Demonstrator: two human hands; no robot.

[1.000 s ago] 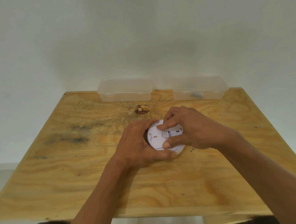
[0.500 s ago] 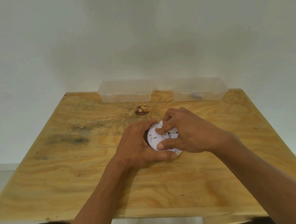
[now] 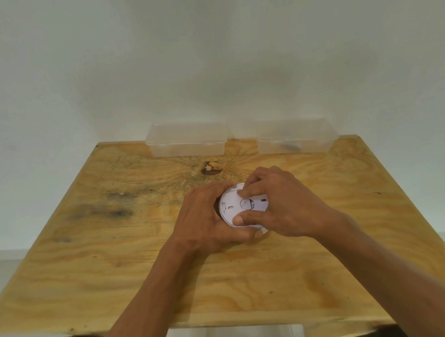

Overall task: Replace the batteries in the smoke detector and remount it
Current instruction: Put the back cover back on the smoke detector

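A round white smoke detector lies with its back face up in the middle of the wooden table. My left hand wraps around its left and near rim, thumb along the near edge. My right hand lies over its right half, with the thumb and fingertips pressed on the white back plate. Most of the detector's right side is hidden under that hand. No battery shows.
Two clear plastic lidded boxes stand at the table's far edge against the white wall, one in the centre and one to the right with something dark inside. A dark knot marks the wood beyond the detector.
My right hand's fingers have shifted slightly on the back plate, turning with it. My left hand has kept its hold on the rim.
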